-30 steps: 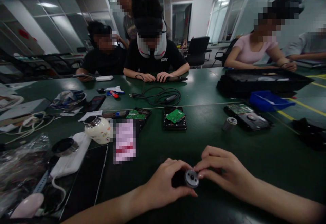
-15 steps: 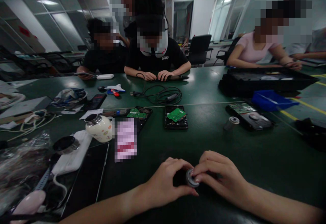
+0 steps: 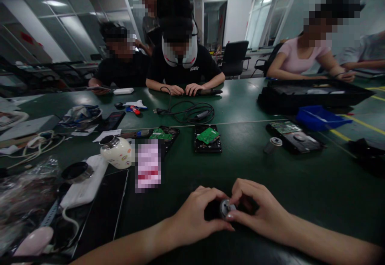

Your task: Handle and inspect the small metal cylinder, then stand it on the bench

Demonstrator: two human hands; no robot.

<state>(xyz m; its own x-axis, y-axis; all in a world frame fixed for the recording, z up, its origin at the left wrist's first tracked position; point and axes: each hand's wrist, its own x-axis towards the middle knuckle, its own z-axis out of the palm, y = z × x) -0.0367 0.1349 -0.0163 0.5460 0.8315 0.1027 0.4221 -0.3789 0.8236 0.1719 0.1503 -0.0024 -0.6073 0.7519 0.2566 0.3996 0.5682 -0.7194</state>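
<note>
My left hand point(image 3: 202, 213) curves its thumb and fingers round a small cylindrical motor point(image 3: 223, 208), grey metal with its round end face turned up towards me. From the other side, my right hand point(image 3: 259, 204) pinches with thumb and forefinger at a small light metal piece point(image 3: 231, 207) on that end face. Whether the piece is loose from the motor cannot be made out. Another small metal cylinder point(image 3: 273, 145), much like the held one, stands on the green table beyond my right hand.
Hard drives point(image 3: 207, 138) with green boards lie ahead, another drive point(image 3: 296, 136) at right. A cream jar point(image 3: 116, 151), a black tablet-like panel point(image 3: 104, 208) and a white power strip point(image 3: 86, 180) fill the left. Co-workers sit opposite beside a coiled cable point(image 3: 192, 112) and black tray point(image 3: 315, 92).
My right fingers have shifted from covering the motor's end face to its right edge, opening a wider gap between thumb and forefinger. More of the end face shows. My left hand keeps its hold.
</note>
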